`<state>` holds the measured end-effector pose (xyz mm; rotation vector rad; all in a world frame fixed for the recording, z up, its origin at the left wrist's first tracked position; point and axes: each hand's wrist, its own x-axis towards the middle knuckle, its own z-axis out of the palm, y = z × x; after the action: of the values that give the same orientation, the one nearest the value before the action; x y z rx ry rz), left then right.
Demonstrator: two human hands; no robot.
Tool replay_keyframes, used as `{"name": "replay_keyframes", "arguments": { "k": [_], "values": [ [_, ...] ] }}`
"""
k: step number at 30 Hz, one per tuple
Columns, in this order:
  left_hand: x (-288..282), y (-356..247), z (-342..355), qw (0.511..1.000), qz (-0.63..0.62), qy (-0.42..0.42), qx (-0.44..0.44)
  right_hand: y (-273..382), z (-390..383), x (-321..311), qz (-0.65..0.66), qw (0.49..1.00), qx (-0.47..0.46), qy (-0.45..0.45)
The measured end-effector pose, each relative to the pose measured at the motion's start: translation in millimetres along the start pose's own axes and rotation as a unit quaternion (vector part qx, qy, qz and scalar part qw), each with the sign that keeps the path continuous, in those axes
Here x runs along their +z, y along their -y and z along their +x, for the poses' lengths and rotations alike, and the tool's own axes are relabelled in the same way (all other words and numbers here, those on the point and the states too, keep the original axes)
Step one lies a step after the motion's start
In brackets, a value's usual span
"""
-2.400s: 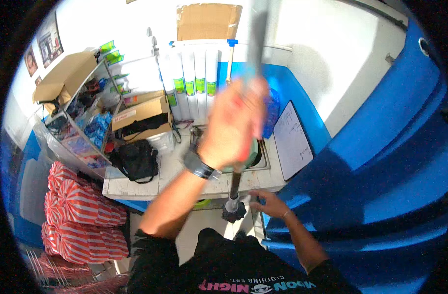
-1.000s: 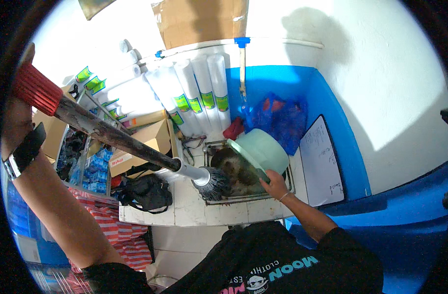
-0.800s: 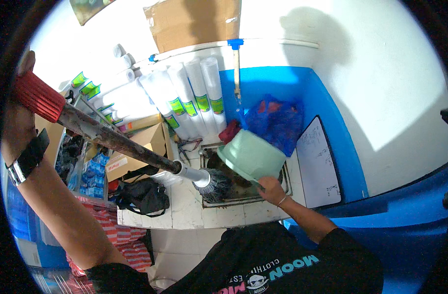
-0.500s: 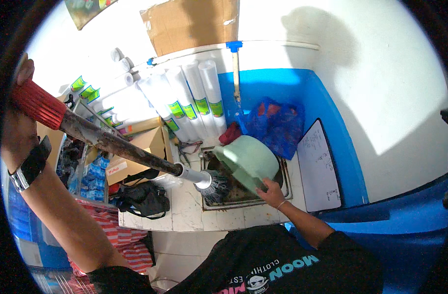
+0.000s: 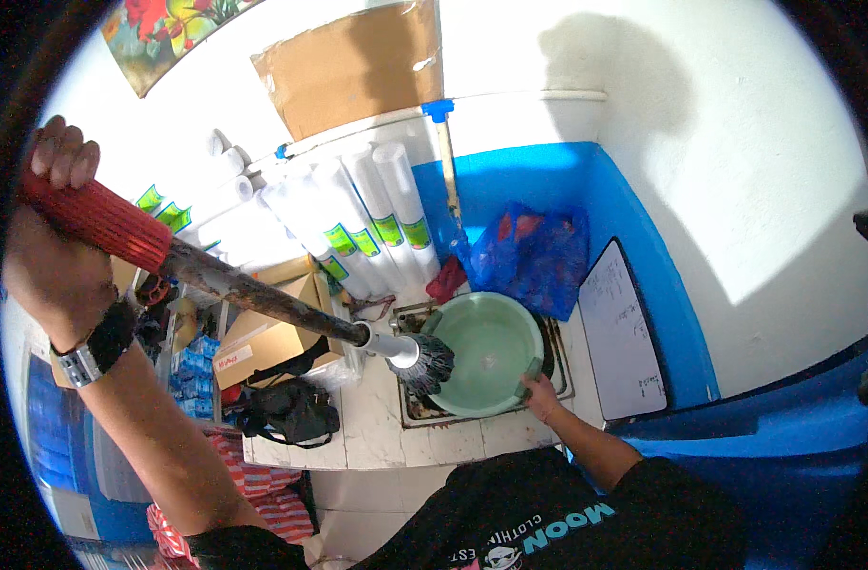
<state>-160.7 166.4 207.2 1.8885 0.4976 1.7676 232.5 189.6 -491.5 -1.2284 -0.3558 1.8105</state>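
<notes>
Left hand clenched around the red ribbed grip of a long brush, raised high at the far left, watch strapped at the wrist. Dark, scuffed metal shaft slanting down to a white collar and a tuft of black bristles hanging at the basin's left rim, over the sink. Risk judged here: with so long a lever held by one end only, easy to swing the head wide and knock the white paper-wrapped rolls or the cardboard box behind. Smooth pale-green plastic basin, round and shallow, tilted in the stained tiled sink; likely to slip or tip if pushed hard by the bristles. Right hand pinching its lower right rim, a thin hold on slick plastic. Crinkled blue bag just behind, flat white board leaning at the right.
</notes>
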Motion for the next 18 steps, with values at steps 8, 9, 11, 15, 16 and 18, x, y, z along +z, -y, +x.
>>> {"name": "replay_keyframes", "arguments": {
  "k": [8,9,11,15,16,18],
  "values": [
    [40.7,63.4,7.0,0.996,0.003,-0.088,0.018,58.9,-16.6,43.2,-0.540,0.733,-0.351,-0.221],
    [48.9,73.0,4.5,0.997,-0.009,-0.074,0.018,79.1,-13.9,60.8,-0.479,0.737,-0.446,-0.170],
    [65.2,98.6,-4.4,0.989,-0.001,-0.149,-0.010,129.6,-5.9,104.1,-0.416,0.767,-0.485,-0.062],
    [92.1,160.3,-44.1,0.974,0.128,-0.171,-0.071,213.8,-3.8,195.3,-0.423,0.749,-0.504,0.082],
    [100.2,178.0,-58.5,0.974,0.128,-0.167,-0.086,225.3,-3.3,214.8,-0.424,0.714,-0.544,0.125],
    [113.0,206.4,-93.1,0.975,0.097,-0.134,-0.148,232.7,-0.3,246.7,-0.529,0.653,-0.529,0.116]
  ]
}}
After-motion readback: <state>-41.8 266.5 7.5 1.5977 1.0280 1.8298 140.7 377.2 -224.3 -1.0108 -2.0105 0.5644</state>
